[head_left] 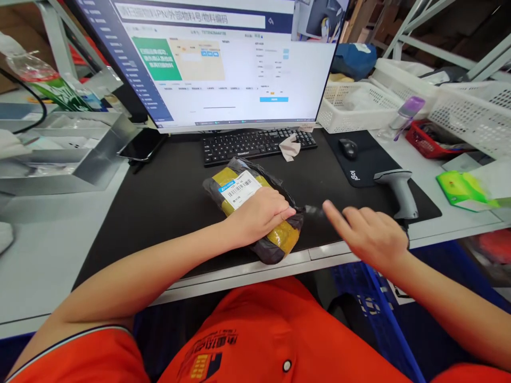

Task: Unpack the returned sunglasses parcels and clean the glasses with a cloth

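A parcel [285, 239] in black plastic and yellow tape lies at a slant on the black desk mat [159, 213], with a white barcode label [240, 189] on top. My left hand [265, 213] is closed over its near right part and presses it down. Just right of the parcel is my right hand [369, 231], its fingers curled and one digit pointing toward the parcel. A thin, blurred, greyish piece shows between that fingertip and the parcel's edge; whether it is a blade or a strip of plastic, I cannot tell.
Behind the parcel are a keyboard [251, 144] with crumpled paper [290, 147] and a lit monitor [239, 69]. A mouse [348, 149] and a grey barcode scanner [400, 191] lie to the right, near white baskets [339, 114]. A phone [142, 144] and metal tray [80, 165] are left.
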`<state>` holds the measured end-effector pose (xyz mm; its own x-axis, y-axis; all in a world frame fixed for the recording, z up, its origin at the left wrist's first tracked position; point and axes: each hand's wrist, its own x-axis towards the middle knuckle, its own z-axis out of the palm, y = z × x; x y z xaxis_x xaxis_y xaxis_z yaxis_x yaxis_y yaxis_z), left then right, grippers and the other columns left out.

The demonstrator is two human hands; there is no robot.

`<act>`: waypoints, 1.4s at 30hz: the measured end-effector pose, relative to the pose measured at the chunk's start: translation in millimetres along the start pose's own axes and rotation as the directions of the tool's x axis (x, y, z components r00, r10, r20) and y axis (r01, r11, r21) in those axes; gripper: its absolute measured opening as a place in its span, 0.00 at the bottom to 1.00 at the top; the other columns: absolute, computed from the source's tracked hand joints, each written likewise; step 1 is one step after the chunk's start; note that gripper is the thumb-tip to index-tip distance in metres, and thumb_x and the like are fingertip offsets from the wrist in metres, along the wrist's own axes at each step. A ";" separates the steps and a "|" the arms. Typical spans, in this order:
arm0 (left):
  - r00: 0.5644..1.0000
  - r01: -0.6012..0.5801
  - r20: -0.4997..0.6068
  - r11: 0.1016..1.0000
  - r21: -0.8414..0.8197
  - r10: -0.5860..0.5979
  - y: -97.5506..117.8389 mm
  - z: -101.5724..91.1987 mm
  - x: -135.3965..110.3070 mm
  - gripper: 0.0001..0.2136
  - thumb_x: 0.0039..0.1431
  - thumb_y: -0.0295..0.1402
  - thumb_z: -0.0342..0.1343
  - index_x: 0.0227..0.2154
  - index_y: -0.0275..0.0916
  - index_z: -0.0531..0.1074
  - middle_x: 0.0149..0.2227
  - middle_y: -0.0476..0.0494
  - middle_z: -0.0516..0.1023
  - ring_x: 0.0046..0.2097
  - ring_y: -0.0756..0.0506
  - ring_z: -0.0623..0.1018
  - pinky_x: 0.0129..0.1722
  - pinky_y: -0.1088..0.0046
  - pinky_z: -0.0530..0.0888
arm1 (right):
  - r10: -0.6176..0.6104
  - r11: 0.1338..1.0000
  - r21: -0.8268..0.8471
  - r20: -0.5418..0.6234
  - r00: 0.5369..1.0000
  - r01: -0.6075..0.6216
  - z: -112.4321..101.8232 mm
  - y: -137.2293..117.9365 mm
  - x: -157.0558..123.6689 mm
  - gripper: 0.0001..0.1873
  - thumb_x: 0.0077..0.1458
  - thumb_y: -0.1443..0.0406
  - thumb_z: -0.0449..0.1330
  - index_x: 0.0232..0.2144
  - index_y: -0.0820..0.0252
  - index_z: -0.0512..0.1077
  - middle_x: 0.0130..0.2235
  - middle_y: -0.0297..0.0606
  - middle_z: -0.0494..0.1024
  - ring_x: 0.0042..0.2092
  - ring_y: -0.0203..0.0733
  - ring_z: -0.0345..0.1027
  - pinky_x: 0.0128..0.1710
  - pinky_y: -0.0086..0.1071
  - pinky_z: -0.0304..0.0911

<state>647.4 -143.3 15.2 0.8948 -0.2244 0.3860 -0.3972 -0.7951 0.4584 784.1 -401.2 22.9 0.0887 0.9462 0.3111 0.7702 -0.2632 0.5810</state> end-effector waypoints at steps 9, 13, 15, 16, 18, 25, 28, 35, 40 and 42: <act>0.999 0.001 -0.032 0.998 -0.067 -0.003 -0.7 -0.7 -10.8 0.24 0.74 0.41 0.39 0.21 0.39 0.60 0.24 0.48 0.66 0.30 0.47 0.66 0.38 0.67 0.64 | 0.508 0.817 0.112 0.323 0.798 -0.565 100.0 36.0 -6.9 0.22 0.70 0.61 0.49 0.59 0.56 0.73 0.36 0.45 0.78 0.34 0.45 0.68 0.27 0.36 0.44; 0.999 0.014 -0.035 0.996 -0.086 -0.018 0.1 -0.4 -8.6 0.25 0.74 0.43 0.38 0.20 0.39 0.60 0.23 0.49 0.65 0.29 0.47 0.66 0.38 0.67 0.63 | 0.409 0.784 0.290 0.425 0.808 -0.549 105.6 22.5 23.9 0.19 0.66 0.64 0.53 0.55 0.64 0.75 0.45 0.53 0.79 0.44 0.53 0.72 0.36 0.37 0.61; 0.999 0.018 -0.043 0.995 -0.097 -0.022 1.4 -0.3 -9.1 0.25 0.72 0.47 0.42 0.19 0.39 0.59 0.22 0.50 0.64 0.28 0.48 0.65 0.37 0.67 0.63 | 0.325 0.766 0.438 0.368 0.871 -0.470 87.0 15.3 37.4 0.20 0.65 0.63 0.56 0.57 0.61 0.73 0.53 0.52 0.76 0.53 0.53 0.70 0.47 0.40 0.66; 0.998 0.020 -0.049 0.995 -0.098 -0.025 2.1 -0.3 -9.5 0.26 0.70 0.50 0.45 0.19 0.39 0.59 0.22 0.50 0.64 0.28 0.48 0.65 0.37 0.67 0.62 | 0.274 0.729 0.546 0.321 0.907 -0.413 73.3 9.5 42.4 0.22 0.65 0.61 0.57 0.60 0.59 0.70 0.57 0.49 0.73 0.56 0.51 0.68 0.53 0.40 0.65; 0.998 0.023 -0.057 0.995 -0.102 -0.029 3.5 -0.4 -10.0 0.26 0.64 0.54 0.52 0.19 0.39 0.59 0.22 0.51 0.65 0.28 0.48 0.66 0.36 0.66 0.62 | 0.163 0.470 0.854 0.166 0.973 -0.224 44.6 -8.3 49.3 0.31 0.62 0.56 0.61 0.65 0.54 0.63 0.63 0.48 0.67 0.62 0.51 0.63 0.60 0.44 0.62; 1.000 -0.002 0.023 0.994 -0.106 0.005 4.7 -4.7 -12.2 0.21 0.63 0.45 0.58 0.19 0.39 0.63 0.21 0.52 0.68 0.30 0.48 0.69 0.42 0.65 0.62 | 0.189 -0.335 0.939 0.149 0.971 -0.079 34.2 -85.5 58.9 0.18 0.49 0.55 0.73 0.35 0.55 0.72 0.58 0.44 0.67 0.60 0.51 0.63 0.60 0.47 0.60; 0.997 -0.056 0.041 0.992 -0.111 0.061 4.6 -7.3 -16.8 0.22 0.66 0.42 0.55 0.18 0.38 0.62 0.19 0.53 0.67 0.29 0.49 0.68 0.41 0.65 0.61 | 0.191 -0.459 0.887 0.152 0.970 -0.048 44.9 -92.5 59.5 0.18 0.48 0.56 0.75 0.29 0.57 0.71 0.59 0.42 0.65 0.61 0.51 0.62 0.61 0.46 0.57; 0.993 -0.054 0.092 0.990 -0.129 0.067 6.5 -14.8 -25.5 0.22 0.68 0.39 0.50 0.18 0.39 0.58 0.19 0.52 0.66 0.29 0.48 0.67 0.43 0.63 0.61 | 0.085 -0.347 0.933 -0.068 0.994 0.094 41.2 -83.8 71.2 0.25 0.45 0.51 0.75 0.19 0.59 0.67 0.53 0.40 0.66 0.58 0.50 0.59 0.60 0.47 0.55; 0.992 -0.082 0.084 0.984 -0.157 0.096 5.9 -15.9 -27.6 0.21 0.64 0.35 0.48 0.16 0.39 0.52 0.18 0.51 0.64 0.29 0.48 0.67 0.44 0.62 0.62 | 0.135 -0.360 0.922 -0.096 0.986 0.139 44.8 -88.4 72.9 0.29 0.47 0.50 0.73 0.15 0.60 0.63 0.45 0.39 0.69 0.54 0.48 0.61 0.56 0.44 0.58; 0.991 -0.111 0.052 0.981 -0.156 0.121 5.6 -15.0 -27.5 0.20 0.63 0.34 0.48 0.16 0.39 0.51 0.17 0.51 0.62 0.28 0.48 0.66 0.43 0.62 0.62 | 0.137 -0.376 0.919 -0.068 0.988 0.116 46.6 -89.4 70.0 0.30 0.47 0.49 0.73 0.14 0.59 0.63 0.42 0.39 0.69 0.54 0.48 0.61 0.56 0.44 0.58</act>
<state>617.5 -133.1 19.2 0.8498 -0.3477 0.3962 -0.5211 -0.6674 0.5320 751.0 -302.7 -42.4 0.1503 0.8862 0.4383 0.3011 0.3813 -0.8741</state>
